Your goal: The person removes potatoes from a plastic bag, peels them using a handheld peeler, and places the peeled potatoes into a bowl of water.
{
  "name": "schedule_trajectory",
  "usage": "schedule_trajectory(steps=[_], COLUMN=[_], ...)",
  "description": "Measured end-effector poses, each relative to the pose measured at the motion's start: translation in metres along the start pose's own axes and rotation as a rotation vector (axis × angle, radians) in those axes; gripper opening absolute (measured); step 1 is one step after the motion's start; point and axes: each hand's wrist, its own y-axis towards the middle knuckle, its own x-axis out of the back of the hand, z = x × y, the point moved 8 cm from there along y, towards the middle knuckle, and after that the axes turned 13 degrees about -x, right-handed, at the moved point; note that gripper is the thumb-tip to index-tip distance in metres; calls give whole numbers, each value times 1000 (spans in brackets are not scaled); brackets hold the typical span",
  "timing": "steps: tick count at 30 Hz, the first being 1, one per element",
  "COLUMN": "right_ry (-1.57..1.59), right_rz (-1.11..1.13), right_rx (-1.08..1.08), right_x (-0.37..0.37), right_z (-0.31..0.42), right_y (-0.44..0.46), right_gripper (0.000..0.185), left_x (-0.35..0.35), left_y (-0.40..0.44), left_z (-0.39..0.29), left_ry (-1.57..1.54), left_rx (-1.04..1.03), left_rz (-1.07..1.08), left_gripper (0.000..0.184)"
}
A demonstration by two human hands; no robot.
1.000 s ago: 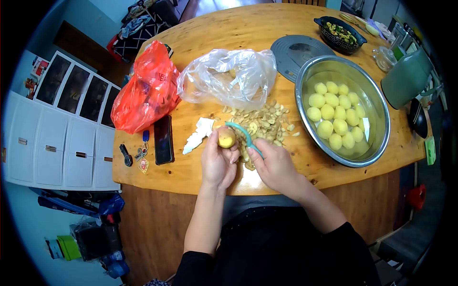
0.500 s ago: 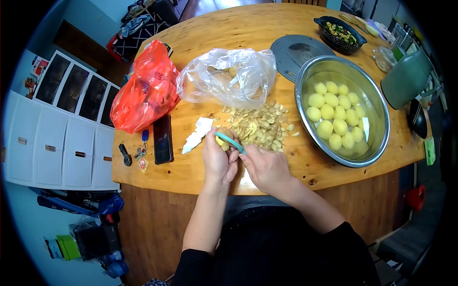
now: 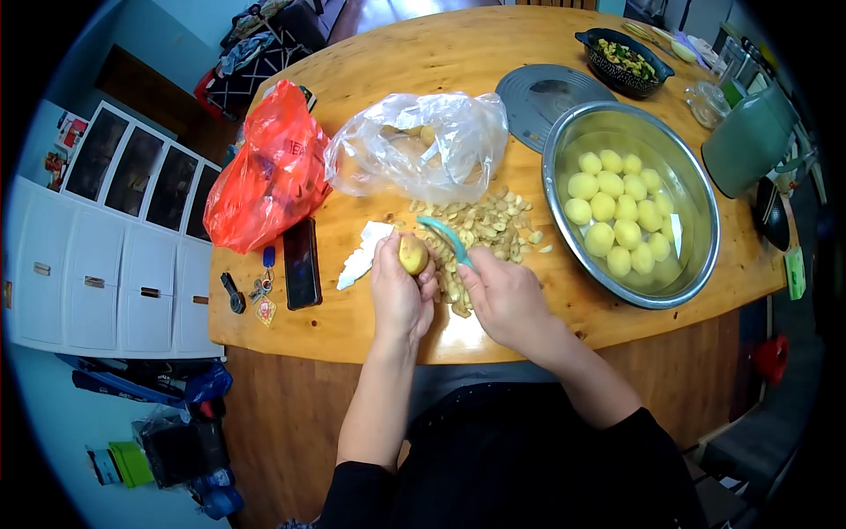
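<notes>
My left hand (image 3: pixel 401 286) is closed around a partly peeled potato (image 3: pixel 412 255), its yellow flesh showing on top. In my right hand (image 3: pixel 504 295) is the handle of a teal peeler (image 3: pixel 448 234); its head sits above and right of the potato, apart from it. A heap of potato peelings (image 3: pixel 485 231) lies on the table just beyond both hands. To the right, a large metal basin (image 3: pixel 552 189) holds many peeled potatoes (image 3: pixel 627 208) in water. A crumpled white tissue (image 3: pixel 363 256) lies left of my left hand.
A clear plastic bag (image 3: pixel 419 145) with potatoes inside and a red plastic bag (image 3: pixel 273 167) stand beyond. Phone (image 3: pixel 301 264) and keys (image 3: pixel 264 286) lie left. Behind the basin are a grey round mat (image 3: pixel 546 101), a dark dish of food (image 3: pixel 622 63) and a green kettle (image 3: pixel 749 141).
The peeler has come off the potato, moving up and right with my right hand. My left hand has turned the potato so more of its yellow surface faces up.
</notes>
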Motion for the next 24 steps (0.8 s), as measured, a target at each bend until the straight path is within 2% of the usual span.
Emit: schedule_trajectory(steps=[5, 8, 12, 15, 18, 24], right_ry=[27, -16, -51, -60, -1, 33], right_rz=[-10, 21, 27, 44, 71, 49], right_rx=[123, 119, 88, 4, -89, -57], right_x=[-9, -19, -19, -15, -2, -8], right_z=[17, 16, 14, -2, -8, 1], right_y=[-12, -16, -14, -4, 3, -6], right_gripper=[17, 17, 18, 19, 21, 21], left_x=[13, 15, 13, 12, 8, 9], left_y=[6, 8, 3, -1, -1, 0], left_z=[14, 16, 8, 3, -4, 7], left_ry=[-28, -22, 111, 134, 113, -7], left_rx=[-35, -72, -146, -162, -141, -47], left_rz=[9, 8, -54, 7, 47, 38], left_gripper=[29, 29, 28, 25, 24, 23])
